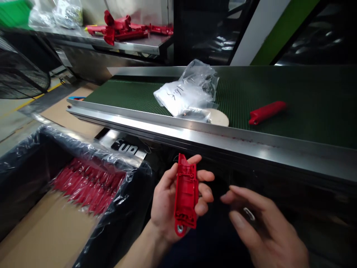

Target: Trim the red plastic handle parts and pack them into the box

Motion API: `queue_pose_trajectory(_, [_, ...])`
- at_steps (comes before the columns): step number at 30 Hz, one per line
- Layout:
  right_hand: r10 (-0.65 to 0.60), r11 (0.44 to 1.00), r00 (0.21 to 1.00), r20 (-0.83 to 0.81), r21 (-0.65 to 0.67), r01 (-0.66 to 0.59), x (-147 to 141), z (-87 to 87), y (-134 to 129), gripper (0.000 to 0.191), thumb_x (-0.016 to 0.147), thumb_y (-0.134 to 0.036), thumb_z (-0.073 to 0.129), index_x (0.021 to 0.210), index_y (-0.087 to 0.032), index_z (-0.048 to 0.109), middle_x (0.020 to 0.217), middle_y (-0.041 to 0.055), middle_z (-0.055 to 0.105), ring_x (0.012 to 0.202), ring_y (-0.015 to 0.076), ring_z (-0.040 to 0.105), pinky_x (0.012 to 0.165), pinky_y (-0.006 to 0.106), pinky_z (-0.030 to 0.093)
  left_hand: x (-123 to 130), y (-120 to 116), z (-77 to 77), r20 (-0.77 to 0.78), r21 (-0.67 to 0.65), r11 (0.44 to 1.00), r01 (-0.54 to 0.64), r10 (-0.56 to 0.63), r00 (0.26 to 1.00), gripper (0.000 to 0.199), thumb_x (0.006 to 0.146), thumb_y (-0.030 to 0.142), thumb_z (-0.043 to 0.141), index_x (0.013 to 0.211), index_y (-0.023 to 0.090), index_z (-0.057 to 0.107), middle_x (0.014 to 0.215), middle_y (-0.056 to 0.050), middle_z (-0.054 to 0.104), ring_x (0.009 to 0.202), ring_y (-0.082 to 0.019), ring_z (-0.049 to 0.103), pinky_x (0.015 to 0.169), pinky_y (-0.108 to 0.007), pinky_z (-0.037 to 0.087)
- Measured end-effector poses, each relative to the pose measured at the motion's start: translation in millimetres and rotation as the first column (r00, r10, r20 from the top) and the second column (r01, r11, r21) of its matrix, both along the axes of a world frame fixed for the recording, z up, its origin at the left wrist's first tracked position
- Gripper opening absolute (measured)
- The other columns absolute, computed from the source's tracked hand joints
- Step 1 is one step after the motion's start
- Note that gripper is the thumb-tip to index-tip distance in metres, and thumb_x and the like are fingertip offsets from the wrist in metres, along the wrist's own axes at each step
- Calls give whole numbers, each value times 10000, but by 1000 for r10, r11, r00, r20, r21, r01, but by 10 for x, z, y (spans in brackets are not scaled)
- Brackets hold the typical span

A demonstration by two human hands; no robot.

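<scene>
A red plastic housing half (186,193) lies along the palm of my left hand (164,203), its hollow, ribbed inside facing up. The thumb and fingers hold it by its sides, and a metal-lined eyelet (180,229) shows at its lower end. To the right, apart from the housing, is my right hand (264,227), slightly blurred, with thumb and forefinger spread. A small shiny loop (249,213) shows between them; whether it is a ring or a loose part I cannot tell.
A green conveyor belt (125,95) with a metal rail runs ahead, bearing a clear bag (181,95) and another red part (267,112). At left, a plastic-lined bin (28,147) holds rows of red parts (89,184). More red pieces (119,28) lie on a metal table behind.
</scene>
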State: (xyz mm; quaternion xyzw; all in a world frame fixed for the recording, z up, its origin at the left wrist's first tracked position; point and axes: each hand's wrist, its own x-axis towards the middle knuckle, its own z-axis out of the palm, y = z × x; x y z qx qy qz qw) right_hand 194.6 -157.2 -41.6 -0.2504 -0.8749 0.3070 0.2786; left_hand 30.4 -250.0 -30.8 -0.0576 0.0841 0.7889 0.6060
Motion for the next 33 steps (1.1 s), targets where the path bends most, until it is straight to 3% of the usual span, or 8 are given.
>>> queue_pose_trajectory(4, [6,993,999,-54,-115,-12,-75,140,102,321,962,-236,468,1274,-279,531,1145,0,647,913,71,663,805,97,534,14,-44,-15,13,62,993,103,-104,995,520,992,418,279,1145,96,658,892,-132,712,682,-193,714,489,-207,543])
queue_pose_trajectory(8, [242,966,969,-54,104,-236,-210,375,292,333,905,-73,506,1191,-218,595,1137,39,619,1013,110,617,847,172,525,21,-109,-13,-49,82,954,288,-285,957,631,994,429,144,1125,100,665,742,-117,706,566,-180,698,451,-211,526])
queue_pose_trajectory(10, [406,891,914,-2,225,-395,-264,467,380,408,859,-30,540,1237,-183,562,1137,71,620,1030,160,606,827,264,535,-4,-151,9,-66,42,882,470,-467,882,795,973,466,30,984,32,695,641,-139,676,473,-162,656,380,-175,459])
queue_pose_trajectory(13, [498,792,860,110,346,-503,-313,546,465,397,846,-45,568,1222,-174,578,1156,94,628,1021,207,597,774,345,521,-48,-211,63,-61,-59,761,646,-648,759,902,938,534,-14,741,-9,679,463,-123,568,357,-144,562,318,-176,370])
queue_pose_trajectory(16, [494,744,856,154,435,-508,-332,580,497,319,863,-73,571,1161,-174,626,1110,89,659,972,205,597,726,345,500,-35,-259,123,-93,-149,790,594,-609,787,770,960,497,108,746,21,674,514,-119,603,372,-148,566,331,-187,371])
queue_pose_trajectory(20, [536,694,825,182,461,-553,-327,606,513,315,863,-81,581,1160,-166,637,1127,104,663,953,218,607,719,365,490,24,-286,190,-129,-149,855,497,-515,848,536,963,395,239,982,78,670,627,-115,675,438,-154,611,363,-173,399])
queue_pose_trajectory(26, [550,676,817,172,483,-557,-300,636,526,265,870,-80,568,1105,-155,664,1083,124,680,911,232,618,684,367,491,-16,-290,285,-88,-198,777,598,-622,778,523,933,436,327,848,62,683,604,-118,659,430,-163,612,336,-175,386])
queue_pose_trajectory(33, [550,643,817,173,538,-546,-263,621,533,254,886,-89,558,1105,-170,657,1086,109,687,900,230,628,703,377,495,27,-313,212,-88,-188,769,611,-632,770,587,954,451,210,999,75,659,642,-116,660,377,-153,589,314,-203,434])
